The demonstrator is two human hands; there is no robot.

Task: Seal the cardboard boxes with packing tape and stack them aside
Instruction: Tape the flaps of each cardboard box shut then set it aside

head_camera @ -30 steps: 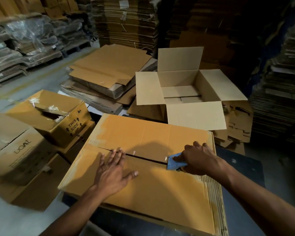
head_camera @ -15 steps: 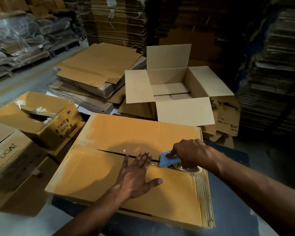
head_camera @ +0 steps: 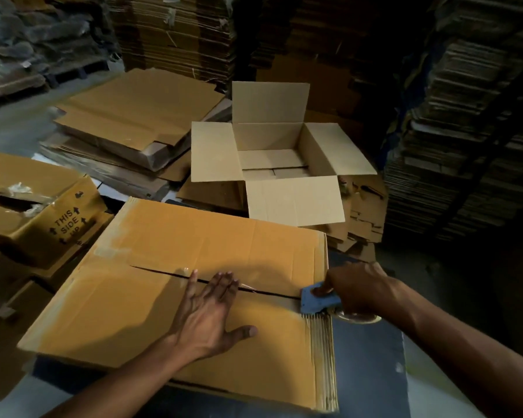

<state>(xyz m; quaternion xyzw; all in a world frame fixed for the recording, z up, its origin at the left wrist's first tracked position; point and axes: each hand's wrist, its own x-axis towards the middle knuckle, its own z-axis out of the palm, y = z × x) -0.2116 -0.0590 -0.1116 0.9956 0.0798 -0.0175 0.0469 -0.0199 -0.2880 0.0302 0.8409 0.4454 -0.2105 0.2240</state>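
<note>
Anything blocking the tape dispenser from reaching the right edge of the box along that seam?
Nothing visible. The right hand holds the blue tape dispenser at the right end of the seam, by the edge of the box. The left hand lies flat on the seam, left of the dispenser, not ahead of it.

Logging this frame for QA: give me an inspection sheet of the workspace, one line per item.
Surface: dark blue table, partly covered by the work box.
Job's things: closed cardboard box lying on the table, centre seam visible; blue tape dispenser at the seam's right end by the box edge.
Clutter: open empty box behind; flattened cartons; torn box marked THIS SIDE UP at left.
Hands: left hand flat, fingers straight, pressing across the seam; right hand grips the dispenser.
Cables: nothing seen.
Surroundings: dim warehouse, tall stacks of flat cardboard behind and at right.
</note>
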